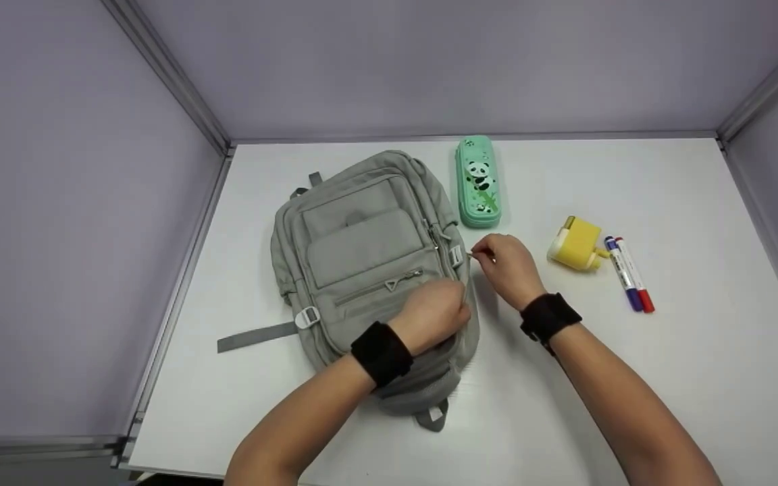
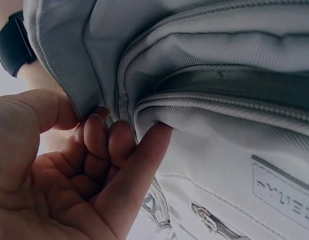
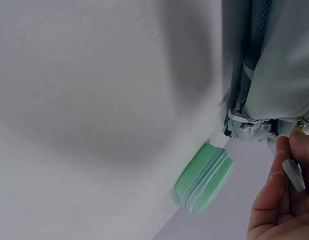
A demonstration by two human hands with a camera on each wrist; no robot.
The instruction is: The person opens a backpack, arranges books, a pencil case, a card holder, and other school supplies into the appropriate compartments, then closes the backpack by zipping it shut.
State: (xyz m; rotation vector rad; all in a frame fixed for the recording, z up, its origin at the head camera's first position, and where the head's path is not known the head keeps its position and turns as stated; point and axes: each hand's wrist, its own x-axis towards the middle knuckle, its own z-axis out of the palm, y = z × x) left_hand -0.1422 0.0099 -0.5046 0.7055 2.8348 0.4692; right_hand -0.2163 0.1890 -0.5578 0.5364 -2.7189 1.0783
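Note:
A grey backpack (image 1: 362, 246) lies front side up on the white table, tilted to the left at its lower end strap. My left hand (image 1: 433, 314) grips the fabric along its right side. Close up in the left wrist view, thumb and curled fingers (image 2: 97, 137) pinch a fold beside a zipper seam (image 2: 234, 105). At the same side, farther up, my right hand (image 1: 510, 266) pinches a zipper pull (image 3: 294, 175). Its light tab shows between the fingers in the right wrist view, with the slider (image 3: 300, 124) just beyond the fingertips.
Behind my right hand lies a green panda pencil case (image 1: 479, 182), close to the backpack. Farther right are a yellow pencil sharpener-like object (image 1: 577, 244), a blue marker (image 1: 622, 270) and a red marker (image 1: 637, 277). Grey panels (image 1: 429, 67) wall the table's back and sides.

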